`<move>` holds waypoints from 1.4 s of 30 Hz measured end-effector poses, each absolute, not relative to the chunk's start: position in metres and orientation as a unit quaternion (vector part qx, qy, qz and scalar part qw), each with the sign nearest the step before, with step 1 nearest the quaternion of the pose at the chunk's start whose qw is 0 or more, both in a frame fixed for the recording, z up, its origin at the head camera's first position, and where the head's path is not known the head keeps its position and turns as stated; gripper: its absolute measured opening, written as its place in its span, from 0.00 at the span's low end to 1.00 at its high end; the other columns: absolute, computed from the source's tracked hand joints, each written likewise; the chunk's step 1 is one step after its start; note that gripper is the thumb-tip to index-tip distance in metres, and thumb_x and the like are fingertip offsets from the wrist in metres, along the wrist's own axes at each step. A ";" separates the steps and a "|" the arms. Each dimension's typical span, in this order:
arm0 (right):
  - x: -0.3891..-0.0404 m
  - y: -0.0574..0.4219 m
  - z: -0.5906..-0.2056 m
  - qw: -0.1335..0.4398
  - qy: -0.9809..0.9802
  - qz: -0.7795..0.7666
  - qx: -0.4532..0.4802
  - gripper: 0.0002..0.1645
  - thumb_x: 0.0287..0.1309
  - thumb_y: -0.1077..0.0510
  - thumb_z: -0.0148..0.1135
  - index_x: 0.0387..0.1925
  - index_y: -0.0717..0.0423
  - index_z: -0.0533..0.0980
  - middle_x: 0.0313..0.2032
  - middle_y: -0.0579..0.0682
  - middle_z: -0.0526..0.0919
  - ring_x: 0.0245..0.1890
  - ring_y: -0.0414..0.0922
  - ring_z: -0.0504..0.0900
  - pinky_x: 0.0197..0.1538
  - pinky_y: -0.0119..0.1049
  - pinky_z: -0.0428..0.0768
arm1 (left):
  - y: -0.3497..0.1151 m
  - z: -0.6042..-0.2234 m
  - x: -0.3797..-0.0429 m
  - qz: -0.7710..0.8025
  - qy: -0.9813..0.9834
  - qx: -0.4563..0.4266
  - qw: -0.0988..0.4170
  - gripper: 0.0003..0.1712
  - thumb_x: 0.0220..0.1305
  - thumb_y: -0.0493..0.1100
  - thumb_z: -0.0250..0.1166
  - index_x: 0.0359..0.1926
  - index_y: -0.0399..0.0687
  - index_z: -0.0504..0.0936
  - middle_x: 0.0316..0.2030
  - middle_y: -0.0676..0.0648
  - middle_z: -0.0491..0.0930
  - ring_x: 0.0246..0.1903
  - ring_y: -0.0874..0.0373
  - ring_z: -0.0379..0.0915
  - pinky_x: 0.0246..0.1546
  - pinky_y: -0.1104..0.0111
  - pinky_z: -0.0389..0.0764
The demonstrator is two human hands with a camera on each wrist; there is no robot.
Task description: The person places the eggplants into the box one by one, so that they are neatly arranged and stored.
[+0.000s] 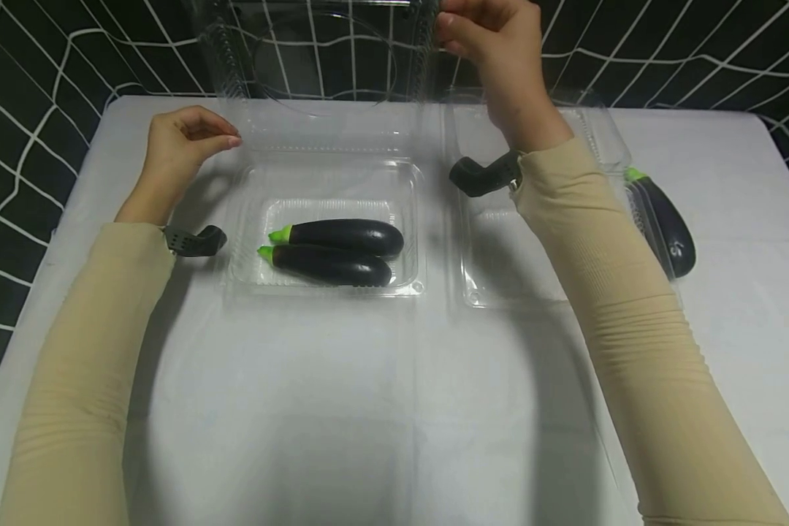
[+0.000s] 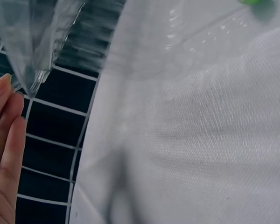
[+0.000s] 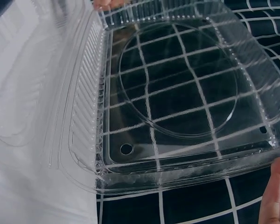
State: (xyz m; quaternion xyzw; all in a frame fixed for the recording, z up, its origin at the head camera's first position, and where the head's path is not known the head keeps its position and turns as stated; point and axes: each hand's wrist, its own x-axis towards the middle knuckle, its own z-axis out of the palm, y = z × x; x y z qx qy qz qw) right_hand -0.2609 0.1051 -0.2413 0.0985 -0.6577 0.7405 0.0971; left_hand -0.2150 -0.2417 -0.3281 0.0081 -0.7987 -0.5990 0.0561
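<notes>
- White cloth (image 1: pixel 329 453) lies spread out.
- Two eggplants (image 1: pixel 329 265) lie in the left clear box (image 1: pixel 335 186).
- Right hand (image 1: pixel 506 55) pinches its raised lid (image 1: pixel 329 88), far side.
- Left hand (image 1: pixel 180 150) near the lid; can't tell if pinching.

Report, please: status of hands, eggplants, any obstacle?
Right hand pinches raised clear plastic lid; left hand near it, contact unclear. Two eggplants side by side in container base. No obstacle visible between.
</notes>
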 end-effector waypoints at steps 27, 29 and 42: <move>-0.249 0.109 -0.237 0.100 -0.643 0.743 0.155 0.05 0.54 0.74 0.61 0.27 0.65 0.80 0.29 0.55 0.81 0.33 0.48 0.78 0.46 0.36 0.77 | -0.240 -0.334 -0.212 -0.597 -0.796 0.008 0.093 0.06 0.58 0.33 0.66 0.37 0.43 0.86 0.31 0.57 0.82 0.34 0.62 0.78 0.40 0.75 0.75; -0.247 0.110 -0.238 0.099 -0.644 0.742 0.156 0.05 0.54 0.74 0.61 0.27 0.66 0.80 0.29 0.55 0.81 0.32 0.48 0.77 0.45 0.36 0.77 | -0.242 -0.332 -0.211 -0.609 -0.787 0.000 0.100 0.06 0.59 0.33 0.65 0.38 0.42 0.85 0.32 0.55 0.82 0.34 0.62 0.78 0.41 0.76 0.76; -0.235 0.115 -0.235 0.102 -0.669 0.714 0.181 0.05 0.54 0.73 0.62 0.28 0.63 0.81 0.31 0.55 0.80 0.35 0.48 0.77 0.48 0.35 0.76 | -0.242 -0.296 -0.205 -0.630 -0.756 -0.027 0.174 0.06 0.59 0.34 0.66 0.37 0.40 0.86 0.34 0.51 0.83 0.37 0.60 0.79 0.48 0.72 0.76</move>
